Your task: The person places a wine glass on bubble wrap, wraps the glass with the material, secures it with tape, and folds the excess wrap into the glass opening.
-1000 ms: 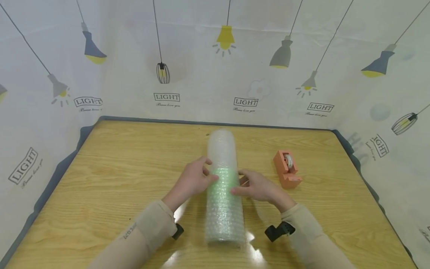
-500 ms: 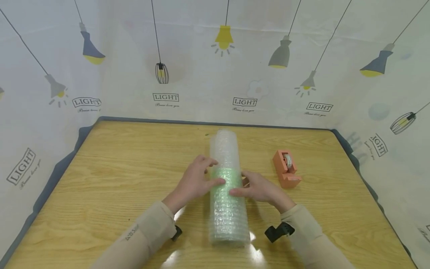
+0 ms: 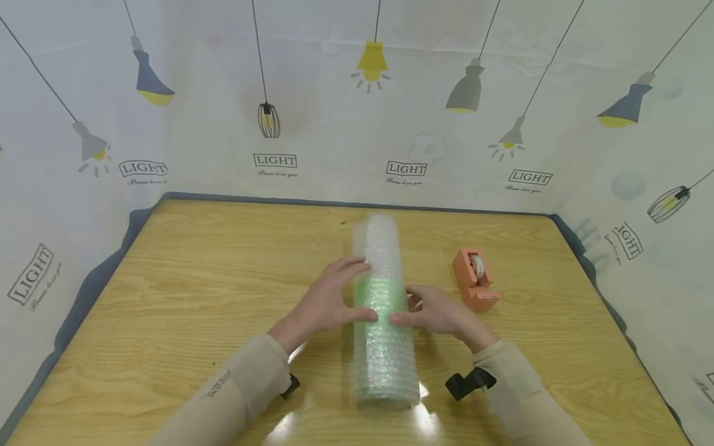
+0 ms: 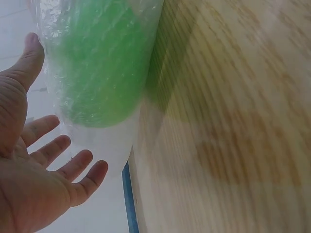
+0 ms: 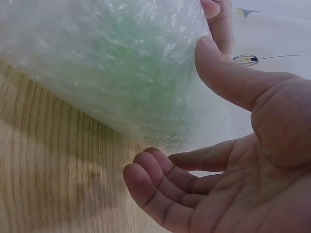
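A long roll of bubble wrap (image 3: 385,365) lies lengthwise on the wooden table, with something green (image 4: 104,63) showing through its middle. What the green thing is cannot be made out through the layers. On the roll's left side, my left hand (image 3: 320,303) touches it with its thumb near the top, its fingers spread and loosely bent. Opposite, my right hand (image 3: 437,313) holds the right side. Its thumb (image 5: 228,77) presses on top of the wrap while the fingers (image 5: 155,187) curl in low by the tabletop.
To the right of the roll stands an orange tape dispenser (image 3: 475,282) with a tape roll in it. Behind the wooden table (image 3: 223,248) and along its sides hangs a pale cloth (image 3: 334,124) printed with lamps.
The roll has turned and shifted a little to the right. My left hand has followed it rightward, its fingers straightening somewhat. The right hand has moved slightly right too.
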Tool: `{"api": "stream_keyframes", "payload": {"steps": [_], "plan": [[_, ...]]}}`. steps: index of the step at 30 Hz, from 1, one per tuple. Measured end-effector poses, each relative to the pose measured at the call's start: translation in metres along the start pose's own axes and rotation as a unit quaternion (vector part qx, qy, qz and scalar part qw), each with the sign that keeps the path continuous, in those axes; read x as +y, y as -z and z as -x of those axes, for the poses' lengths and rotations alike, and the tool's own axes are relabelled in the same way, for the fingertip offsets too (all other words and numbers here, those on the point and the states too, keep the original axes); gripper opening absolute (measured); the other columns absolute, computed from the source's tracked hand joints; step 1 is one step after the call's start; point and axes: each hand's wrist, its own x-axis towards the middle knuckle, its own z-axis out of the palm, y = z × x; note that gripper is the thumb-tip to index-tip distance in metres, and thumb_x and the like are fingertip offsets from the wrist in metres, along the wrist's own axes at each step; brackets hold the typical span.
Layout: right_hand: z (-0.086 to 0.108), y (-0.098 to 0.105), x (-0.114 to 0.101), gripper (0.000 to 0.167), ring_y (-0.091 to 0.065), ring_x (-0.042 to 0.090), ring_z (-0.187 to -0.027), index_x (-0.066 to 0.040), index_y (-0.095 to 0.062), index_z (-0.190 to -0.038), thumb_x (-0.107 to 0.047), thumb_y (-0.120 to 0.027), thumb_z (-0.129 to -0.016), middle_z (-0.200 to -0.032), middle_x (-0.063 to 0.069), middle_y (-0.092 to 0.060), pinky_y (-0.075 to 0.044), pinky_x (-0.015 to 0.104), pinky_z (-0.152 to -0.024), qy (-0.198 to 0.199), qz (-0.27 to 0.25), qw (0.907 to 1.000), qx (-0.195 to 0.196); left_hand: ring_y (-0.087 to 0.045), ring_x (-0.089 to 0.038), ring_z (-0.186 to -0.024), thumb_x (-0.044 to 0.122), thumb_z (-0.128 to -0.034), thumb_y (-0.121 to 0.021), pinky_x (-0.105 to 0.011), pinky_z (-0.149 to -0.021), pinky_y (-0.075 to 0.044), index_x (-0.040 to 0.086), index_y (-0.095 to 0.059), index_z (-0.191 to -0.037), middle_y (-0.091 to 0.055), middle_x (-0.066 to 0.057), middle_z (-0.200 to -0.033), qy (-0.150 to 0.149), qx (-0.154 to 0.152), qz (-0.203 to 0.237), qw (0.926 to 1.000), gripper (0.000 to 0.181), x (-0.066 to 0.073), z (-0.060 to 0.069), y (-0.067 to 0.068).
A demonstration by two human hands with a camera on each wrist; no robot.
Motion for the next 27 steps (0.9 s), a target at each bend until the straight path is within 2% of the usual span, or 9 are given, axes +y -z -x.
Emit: {"api": "stream_keyframes", "payload": {"steps": [4, 9, 14, 22, 27], "plan": [[0.004, 0.003, 0.001, 0.075, -0.063, 0.026, -0.103, 0.005, -0.049, -0.147, -0.038, -0.078, -0.093, -0.115, 0.015, -0.067, -0.057, 0.036, -0.078, -0.007, -0.003, 1.0, 0.003, -0.033, -0.035, -0.151, 0.044, -0.076, -0.091, -0.059, -0.12, -0.033, 0.013, -0.048, -0.155, -0.036, -0.007, -0.165, 0.002, -0.007, 0.011, 0.9999, 0.095, 0.003, -0.001, -0.004], [0.011, 0.007, 0.001, 0.078, -0.062, 0.035, -0.114, 0.009, -0.042, -0.151, -0.033, -0.077, -0.095, -0.128, 0.022, -0.063, -0.058, 0.045, -0.088, -0.021, -0.004, 0.9998, 0.001, -0.032, -0.035, -0.151, 0.045, -0.0769, -0.09, -0.061, -0.119, -0.033, 0.015, -0.047, -0.156, -0.034, -0.005, -0.167, -0.003, -0.012, 0.026, 0.9996, 0.095, 0.007, -0.004, -0.01], [0.015, 0.008, 0.001, 0.078, -0.061, 0.043, -0.121, 0.014, -0.037, -0.151, -0.027, -0.075, -0.097, -0.134, 0.028, -0.059, -0.058, 0.05, -0.093, -0.022, -0.008, 0.9997, -0.004, -0.03, -0.032, -0.153, 0.048, -0.0789, -0.088, -0.059, -0.121, -0.031, 0.019, -0.045, -0.157, -0.031, -0.003, -0.168, -0.005, -0.019, 0.021, 0.9996, 0.094, 0.009, -0.007, -0.017], [0.013, 0.006, 0.004, 0.074, -0.06, 0.044, -0.123, 0.011, -0.034, -0.154, -0.019, -0.073, -0.098, -0.138, 0.03, -0.058, -0.057, 0.051, -0.096, -0.015, -0.066, 0.9976, -0.008, -0.028, -0.03, -0.154, 0.051, -0.0797, -0.086, -0.057, -0.123, -0.029, 0.02, -0.045, -0.157, -0.03, -0.002, -0.168, -0.005, -0.021, 0.003, 0.9998, 0.093, 0.012, -0.009, -0.018], [0.011, 0.004, 0.003, 0.074, -0.059, 0.045, -0.126, 0.011, -0.032, -0.155, -0.018, -0.071, -0.099, -0.14, 0.032, -0.057, -0.056, 0.052, -0.098, -0.01, -0.056, 0.9983, -0.011, -0.028, -0.032, -0.154, 0.051, -0.0798, -0.086, -0.057, -0.123, -0.029, 0.017, -0.047, -0.156, -0.032, -0.004, -0.168, -0.011, -0.02, -0.013, 0.9997, 0.092, 0.011, -0.011, -0.016]]}}
